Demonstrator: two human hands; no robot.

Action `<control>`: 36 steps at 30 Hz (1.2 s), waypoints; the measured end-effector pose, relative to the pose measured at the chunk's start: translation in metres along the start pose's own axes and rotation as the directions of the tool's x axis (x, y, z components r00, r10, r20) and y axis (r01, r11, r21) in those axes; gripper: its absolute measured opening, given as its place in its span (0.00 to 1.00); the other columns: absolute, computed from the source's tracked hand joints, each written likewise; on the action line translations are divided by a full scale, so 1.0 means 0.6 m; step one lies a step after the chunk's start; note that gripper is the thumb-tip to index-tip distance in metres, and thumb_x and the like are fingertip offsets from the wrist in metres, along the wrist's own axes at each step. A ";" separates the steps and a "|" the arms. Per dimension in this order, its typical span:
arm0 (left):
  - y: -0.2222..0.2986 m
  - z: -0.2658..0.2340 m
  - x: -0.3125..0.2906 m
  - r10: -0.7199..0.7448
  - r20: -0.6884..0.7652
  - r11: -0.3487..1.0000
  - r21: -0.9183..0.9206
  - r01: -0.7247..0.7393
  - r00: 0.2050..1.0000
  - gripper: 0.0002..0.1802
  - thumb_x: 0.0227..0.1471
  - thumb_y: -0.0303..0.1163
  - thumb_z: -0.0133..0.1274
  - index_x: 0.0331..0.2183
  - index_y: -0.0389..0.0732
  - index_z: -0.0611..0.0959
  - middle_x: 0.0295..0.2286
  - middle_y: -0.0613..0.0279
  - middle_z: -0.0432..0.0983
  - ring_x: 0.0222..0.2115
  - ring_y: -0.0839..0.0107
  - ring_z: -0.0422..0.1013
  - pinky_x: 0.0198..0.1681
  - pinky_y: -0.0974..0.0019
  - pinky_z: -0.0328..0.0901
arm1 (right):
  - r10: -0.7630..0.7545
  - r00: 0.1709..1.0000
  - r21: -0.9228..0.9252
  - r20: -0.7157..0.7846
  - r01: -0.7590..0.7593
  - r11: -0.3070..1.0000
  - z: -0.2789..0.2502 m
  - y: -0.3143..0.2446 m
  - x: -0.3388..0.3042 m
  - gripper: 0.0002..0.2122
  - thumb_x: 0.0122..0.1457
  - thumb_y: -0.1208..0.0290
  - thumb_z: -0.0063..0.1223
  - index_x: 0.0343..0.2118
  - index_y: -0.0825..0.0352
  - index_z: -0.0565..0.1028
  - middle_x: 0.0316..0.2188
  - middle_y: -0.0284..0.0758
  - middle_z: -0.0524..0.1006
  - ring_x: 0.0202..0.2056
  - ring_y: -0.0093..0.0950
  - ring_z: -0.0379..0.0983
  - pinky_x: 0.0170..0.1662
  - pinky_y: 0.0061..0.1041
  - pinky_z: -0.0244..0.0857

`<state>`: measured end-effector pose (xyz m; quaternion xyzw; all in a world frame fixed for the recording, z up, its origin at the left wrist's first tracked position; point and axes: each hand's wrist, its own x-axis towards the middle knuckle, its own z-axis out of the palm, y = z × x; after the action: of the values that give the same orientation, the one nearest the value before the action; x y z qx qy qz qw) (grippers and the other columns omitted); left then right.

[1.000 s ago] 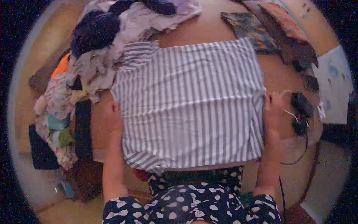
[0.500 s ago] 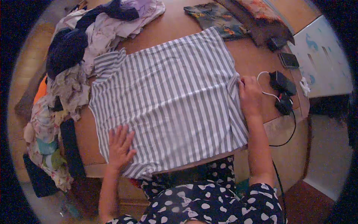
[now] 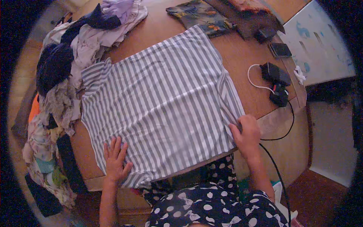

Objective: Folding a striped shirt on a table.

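Observation:
A grey-and-white striped shirt (image 3: 159, 109) lies spread on the wooden table (image 3: 242, 68), its right side folded inward along a strip. One short sleeve (image 3: 96, 77) shows at its far left corner. My left hand (image 3: 116, 160) rests flat on the near left part of the cloth, fingers apart. At the near right edge my right hand (image 3: 247, 136) is closed on the folded side, thumb on top of the fabric. The fingertips of that hand are partly hidden.
Heaped clothes (image 3: 56, 72) line the left side. A folded dark patterned cloth (image 3: 200, 17) lies at the back. On the right are a phone (image 3: 280, 50), a black power adapter (image 3: 275, 73) with a white cable, and a black cord (image 3: 278, 174) hanging past the table edge.
My right hand has slid along the shirt's right edge toward me, to the near corner. My left hand stays flat on the cloth. The whole view has shifted slightly.

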<state>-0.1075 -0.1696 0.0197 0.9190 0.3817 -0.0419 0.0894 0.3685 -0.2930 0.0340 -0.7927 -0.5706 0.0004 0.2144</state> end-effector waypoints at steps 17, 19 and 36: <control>0.083 -0.011 -0.114 0.084 0.003 0.976 -0.201 -0.082 0.996 0.42 0.39 0.61 0.63 0.52 0.45 0.76 0.60 0.48 0.63 0.61 0.46 0.60 0.65 0.31 0.38 | 0.283 0.955 0.081 0.091 -0.291 0.953 -0.036 0.057 -0.069 0.18 0.56 0.80 0.53 0.51 0.69 0.72 0.36 0.41 0.77 0.35 0.30 0.73 0.39 0.28 0.66; 0.090 -0.013 -0.124 0.043 0.011 0.976 -0.216 -0.040 0.999 0.38 0.40 0.52 0.65 0.52 0.46 0.76 0.59 0.50 0.64 0.60 0.48 0.61 0.65 0.32 0.42 | 0.184 0.983 0.049 0.013 -0.184 0.982 -0.029 0.047 -0.061 0.19 0.55 0.79 0.54 0.52 0.68 0.73 0.43 0.42 0.75 0.44 0.35 0.71 0.48 0.33 0.63; 0.072 -0.035 0.070 -0.076 -0.279 0.941 -0.336 -0.023 0.957 0.24 0.47 0.25 0.59 0.48 0.38 0.77 0.52 0.48 0.73 0.54 0.49 0.68 0.57 0.49 0.63 | -0.425 0.900 0.189 0.093 0.403 0.895 0.090 -0.219 0.115 0.27 0.50 0.64 0.64 0.56 0.59 0.72 0.62 0.40 0.65 0.65 0.43 0.55 0.65 0.54 0.47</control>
<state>-0.0471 -0.1664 0.0400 0.8812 0.4046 0.1568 0.1877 0.2606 -0.1785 0.0462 -0.6304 -0.7375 0.0543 0.2361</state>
